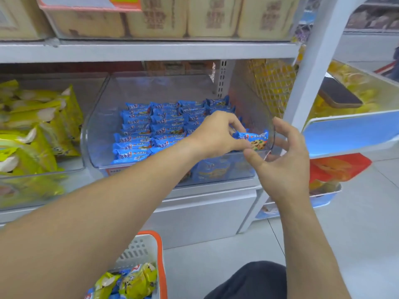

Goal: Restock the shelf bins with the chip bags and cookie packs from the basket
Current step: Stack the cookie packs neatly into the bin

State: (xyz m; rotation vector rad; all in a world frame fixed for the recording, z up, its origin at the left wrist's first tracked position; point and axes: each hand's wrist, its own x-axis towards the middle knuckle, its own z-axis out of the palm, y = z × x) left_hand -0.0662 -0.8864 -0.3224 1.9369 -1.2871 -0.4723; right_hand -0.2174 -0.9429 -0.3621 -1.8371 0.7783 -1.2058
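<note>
So this was a shop aisle with a pale tiled floor (pixel 356 223) and a white metal shelf unit (pixel 151 50). The top shelf had big beige cartons (pixel 211 16) with printing too blurry to read. Below it sat 2 clear plastic bins side by side. The left bin (pixel 64 169) was stuffed with yellow chip bags (pixel 38 126); the middle clear bin (pixel 97 126) held neat rows of blue cookie packs (pixel 151 128). Off to the right a second rack carried blue-fronted trays (pixel 354 130), with a dark phone-like thing (pixel 339 93) lying on top of one and an orange bag (pixel 336 167) lower down.

The left hand (pixel 216 134) reached into the clear bin at its right end, fingers curled and pinching 1 blue cookie pack (pixel 253 140) by its left end. That pack sat just inside the bin's right front corner, slightly above the rows. The right hand (pixel 282 160) was right beside it on the outside of the corner, fingers loosely spread, thumb tip touching or nearly touching the pack's lower edge; couldn't tell for sure whether it was actually gripping.

The packs had white Chinese lettering on blue, too small for me to make out, plus a chocolate-chip cookie picture on the held one. At the bottom the white basket (pixel 140 251) with an orange rim held more yellow bags (pixel 138 281) and some blue packs. A red tag below the bin wasn't readable.
</note>
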